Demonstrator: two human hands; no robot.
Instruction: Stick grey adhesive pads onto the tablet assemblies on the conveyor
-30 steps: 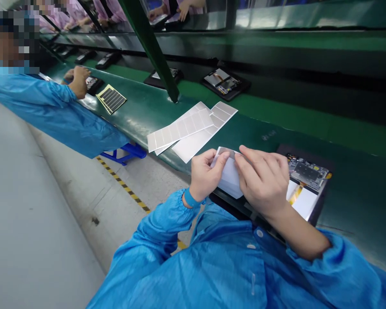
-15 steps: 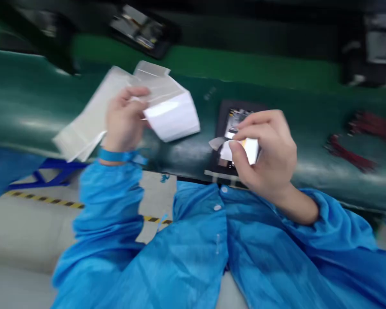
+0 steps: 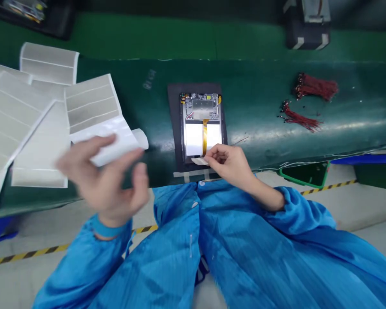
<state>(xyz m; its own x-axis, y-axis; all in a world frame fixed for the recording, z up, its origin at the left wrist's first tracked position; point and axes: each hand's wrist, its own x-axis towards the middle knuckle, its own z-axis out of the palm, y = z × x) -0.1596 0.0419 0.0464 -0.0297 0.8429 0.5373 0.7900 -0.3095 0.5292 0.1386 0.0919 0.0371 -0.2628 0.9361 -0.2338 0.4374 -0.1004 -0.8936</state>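
Observation:
An opened tablet lies in a dark tray on the green conveyor table, its circuit board and white battery showing. My right hand pinches a small grey sticker and presses it at the tablet's near edge. My left hand, blurred by motion, hovers with fingers spread just below a white backing sheet that lies at the table's near edge. Grey sticker sheets are piled on the table to the left.
Two bundles of red wires lie on the table at the right. Another tray with a device sits at the far left on the belt. A dark fixture stands at the far right. A green bin shows under the table edge.
My view swung to the right. My left hand let the backing sheet down onto the table and drew back. My right hand carried the peeled sticker down to the tablet's near edge.

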